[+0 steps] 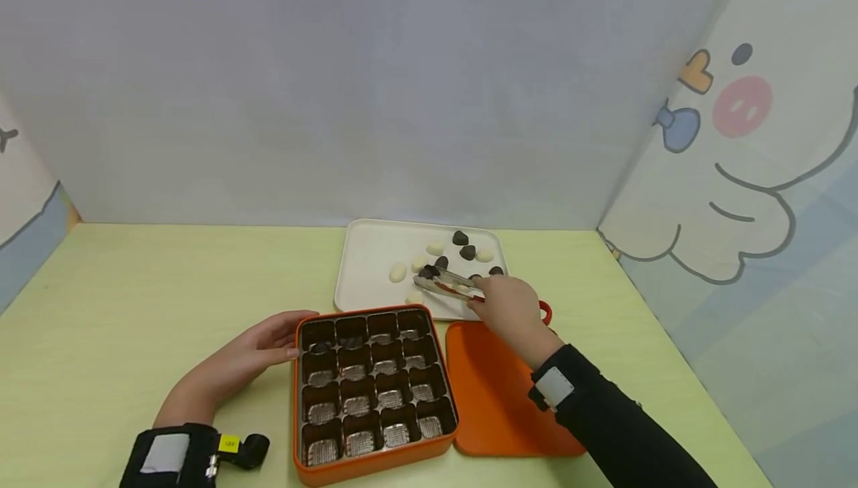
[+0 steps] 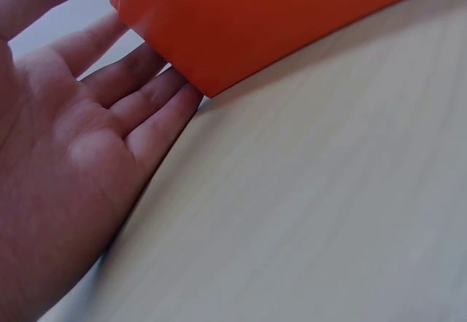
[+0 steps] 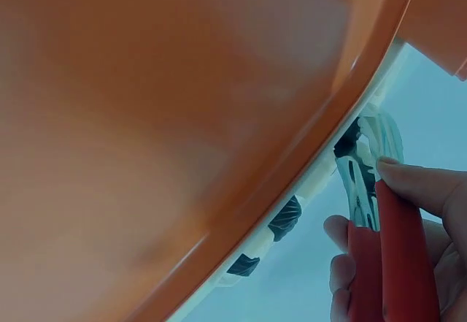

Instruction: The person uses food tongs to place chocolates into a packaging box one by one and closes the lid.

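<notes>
My right hand (image 1: pixel 512 317) grips red-handled metal tongs (image 3: pixel 398 256) over the white tray (image 1: pixel 369 287). Between the tong tips is a dark, shell-like chocolate piece (image 1: pixel 429 272). Around it on the tray lie several dark pieces (image 1: pixel 460 238) and several cream-white ones (image 1: pixel 398 273). An orange box (image 1: pixel 375 466) with a brown divided insert (image 1: pixel 372 360) stands in front of the tray. Dark pieces appear to sit in two far-left compartments. My left hand (image 1: pixel 258 346) rests at the box's far-left corner, its fingers extended against the orange wall in the left wrist view (image 2: pixel 80 132).
An orange lid (image 1: pixel 496 406) lies right of the box, below my right forearm. The pale yellow-green table (image 1: pixel 134 309) meets a grey wall (image 1: pixel 335 100) behind the tray. A printed panel with a cartoon pig (image 1: pixel 744 197) stands along the right side.
</notes>
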The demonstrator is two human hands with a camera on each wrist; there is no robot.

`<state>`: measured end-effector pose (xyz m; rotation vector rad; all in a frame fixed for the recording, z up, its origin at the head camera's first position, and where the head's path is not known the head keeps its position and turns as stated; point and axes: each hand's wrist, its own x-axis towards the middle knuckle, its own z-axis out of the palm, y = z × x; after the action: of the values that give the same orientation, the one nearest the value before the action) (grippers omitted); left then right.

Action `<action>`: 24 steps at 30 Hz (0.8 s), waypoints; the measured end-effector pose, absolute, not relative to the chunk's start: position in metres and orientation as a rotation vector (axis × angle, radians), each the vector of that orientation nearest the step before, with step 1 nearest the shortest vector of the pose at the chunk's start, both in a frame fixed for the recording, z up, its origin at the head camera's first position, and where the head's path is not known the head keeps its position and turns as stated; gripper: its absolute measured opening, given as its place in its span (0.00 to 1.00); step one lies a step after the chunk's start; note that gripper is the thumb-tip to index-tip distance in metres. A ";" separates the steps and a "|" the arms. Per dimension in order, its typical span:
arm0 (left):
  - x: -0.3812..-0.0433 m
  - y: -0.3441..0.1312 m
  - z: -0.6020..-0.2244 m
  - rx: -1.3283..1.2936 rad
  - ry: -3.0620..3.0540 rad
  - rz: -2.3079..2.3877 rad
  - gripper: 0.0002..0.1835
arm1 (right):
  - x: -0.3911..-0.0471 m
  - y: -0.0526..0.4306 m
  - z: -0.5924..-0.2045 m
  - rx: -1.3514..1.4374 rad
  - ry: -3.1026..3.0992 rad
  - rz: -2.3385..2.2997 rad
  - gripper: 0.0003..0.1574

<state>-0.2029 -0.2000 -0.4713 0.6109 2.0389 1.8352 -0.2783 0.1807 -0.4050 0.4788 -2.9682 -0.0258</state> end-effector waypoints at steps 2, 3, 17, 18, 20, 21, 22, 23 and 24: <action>-0.204 -0.199 -0.470 0.611 2.028 1.843 0.25 | -0.278 0.183 -0.406 0.468 -2.980 -0.035 0.21; -0.204 -0.198 -0.470 0.613 2.024 1.846 0.25 | -0.278 0.184 -0.407 0.464 -2.985 -0.038 0.21; -0.202 -0.200 -0.466 0.603 2.029 1.849 0.25 | -0.260 0.194 -0.377 0.575 -2.818 0.112 0.25; -0.202 -0.200 -0.466 0.601 2.031 1.849 0.25 | -0.257 0.192 -0.374 0.594 -2.812 0.120 0.25; -0.201 -0.201 -0.466 0.606 2.036 1.844 0.25 | -0.251 0.189 -0.369 0.627 -2.821 0.137 0.24; -0.201 -0.201 -0.466 0.607 2.038 1.840 0.25 | -0.249 0.188 -0.367 0.638 -2.831 0.146 0.24; -0.201 -0.201 -0.467 0.610 2.041 1.836 0.25 | -0.245 0.186 -0.365 0.648 -2.843 0.155 0.24; -0.201 -0.202 -0.467 0.611 2.043 1.834 0.25 | -0.242 0.184 -0.364 0.657 -2.858 0.164 0.24; -0.201 -0.202 -0.467 0.611 2.046 1.833 0.25 | -0.239 0.183 -0.362 0.670 -2.867 0.170 0.24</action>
<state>-0.2009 -0.2017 -0.4673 0.6111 2.0459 1.8334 -0.2394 0.1828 -0.3622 0.6697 -2.8665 0.1702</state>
